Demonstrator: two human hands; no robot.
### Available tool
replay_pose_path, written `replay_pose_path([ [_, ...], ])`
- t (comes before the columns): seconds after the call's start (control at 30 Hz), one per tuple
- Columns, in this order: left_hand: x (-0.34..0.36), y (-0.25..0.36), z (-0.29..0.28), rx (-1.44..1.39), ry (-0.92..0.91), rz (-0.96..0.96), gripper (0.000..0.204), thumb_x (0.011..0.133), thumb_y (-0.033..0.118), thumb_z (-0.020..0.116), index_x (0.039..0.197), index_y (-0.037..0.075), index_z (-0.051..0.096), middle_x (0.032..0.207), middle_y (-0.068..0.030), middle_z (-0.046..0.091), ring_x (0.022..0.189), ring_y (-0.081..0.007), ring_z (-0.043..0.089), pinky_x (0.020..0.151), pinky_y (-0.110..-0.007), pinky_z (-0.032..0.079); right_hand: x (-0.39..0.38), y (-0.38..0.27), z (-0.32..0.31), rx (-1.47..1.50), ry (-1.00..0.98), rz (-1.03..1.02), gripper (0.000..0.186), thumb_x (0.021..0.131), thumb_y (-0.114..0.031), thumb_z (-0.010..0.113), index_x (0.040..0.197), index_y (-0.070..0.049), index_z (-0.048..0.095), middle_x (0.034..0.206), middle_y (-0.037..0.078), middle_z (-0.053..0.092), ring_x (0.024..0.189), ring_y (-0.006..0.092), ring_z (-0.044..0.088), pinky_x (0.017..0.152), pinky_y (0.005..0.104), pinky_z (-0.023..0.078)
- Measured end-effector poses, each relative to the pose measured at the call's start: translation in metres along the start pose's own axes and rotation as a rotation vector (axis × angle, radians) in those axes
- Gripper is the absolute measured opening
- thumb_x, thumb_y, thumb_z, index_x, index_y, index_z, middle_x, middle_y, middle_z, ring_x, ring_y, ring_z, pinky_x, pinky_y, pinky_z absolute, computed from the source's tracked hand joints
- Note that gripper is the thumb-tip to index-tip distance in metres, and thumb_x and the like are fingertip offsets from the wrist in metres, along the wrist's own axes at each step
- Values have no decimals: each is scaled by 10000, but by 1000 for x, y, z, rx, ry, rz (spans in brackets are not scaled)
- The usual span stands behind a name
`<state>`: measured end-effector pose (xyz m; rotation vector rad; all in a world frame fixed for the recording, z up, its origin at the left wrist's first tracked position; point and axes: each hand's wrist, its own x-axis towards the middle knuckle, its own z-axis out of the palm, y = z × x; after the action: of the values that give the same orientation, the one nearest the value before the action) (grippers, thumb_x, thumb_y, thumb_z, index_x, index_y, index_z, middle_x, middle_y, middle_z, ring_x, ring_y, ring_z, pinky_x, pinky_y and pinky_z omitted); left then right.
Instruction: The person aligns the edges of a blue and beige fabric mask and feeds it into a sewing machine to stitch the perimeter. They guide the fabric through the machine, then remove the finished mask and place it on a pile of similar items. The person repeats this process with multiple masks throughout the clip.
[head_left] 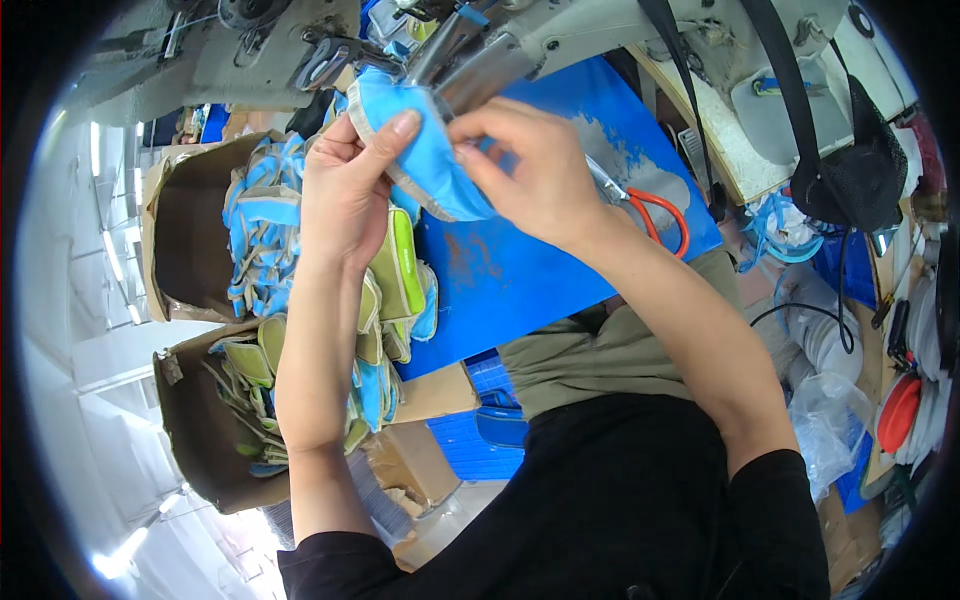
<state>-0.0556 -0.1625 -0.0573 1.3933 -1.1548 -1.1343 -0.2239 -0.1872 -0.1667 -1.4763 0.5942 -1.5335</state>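
A blue fabric piece [435, 170] with a pale binding is up at a metal machine arm [470, 70]. My left hand [350, 190] grips it with the thumb across its face. My right hand [520, 170] is at the piece's right side with bent fingers; what its fingertips hold, if anything, is hidden. Orange-handled scissors [650, 215] lie on the blue work board [490, 300], behind my right forearm. Green and blue padded pieces [400, 265] are heaped left of the board, partly behind my left arm.
Two cardboard boxes stand at the left, one [200, 230] beside blue pieces [265, 210], the other [195, 430] holding green pieces. Grey machine parts [230, 60] span the top. Hanging black straps [795, 100], a cable [840, 320] and a plastic bag [825, 420] are at the right.
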Motion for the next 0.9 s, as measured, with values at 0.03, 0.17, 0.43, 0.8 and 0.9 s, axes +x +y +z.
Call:
replay_pose_path([
  [0.03,0,-3,2,44,21,57,276,889,80,832,1130,1,721,1030,-84,763,902,-136,718,861,-277,583,0,0,-2,-28,-16,-21,128,897,-52,715,1023,-27,720,958,116,708,789,273,711,673,356,574],
  [0.17,-4,-12,10,133,119,218,295,838,46,870,1091,-29,738,995,-100,772,842,-119,715,798,-269,592,0,3,-2,-66,-26,-89,154,910,-62,714,1061,-38,714,978,110,710,835,263,706,672,352,563],
  [0.43,-4,-12,15,87,84,218,286,851,31,848,1107,2,724,1013,-74,769,874,-113,708,821,-269,569,-11,2,20,93,63,175,235,854,-80,832,1043,-27,702,962,75,706,795,146,668,657,291,533],
  [0.8,-1,-10,14,-23,10,159,363,849,1,831,1181,16,685,1039,-66,771,907,-96,718,842,-268,589,-12,15,13,116,3,168,169,896,4,773,1032,18,673,960,58,671,828,111,613,764,257,504],
  [0.9,-1,-13,13,-47,11,164,399,848,-1,829,1210,9,662,1068,-76,770,936,-98,718,853,-275,592,-14,8,10,126,-25,206,166,921,14,751,1065,20,668,993,56,684,875,106,633,789,254,514],
])
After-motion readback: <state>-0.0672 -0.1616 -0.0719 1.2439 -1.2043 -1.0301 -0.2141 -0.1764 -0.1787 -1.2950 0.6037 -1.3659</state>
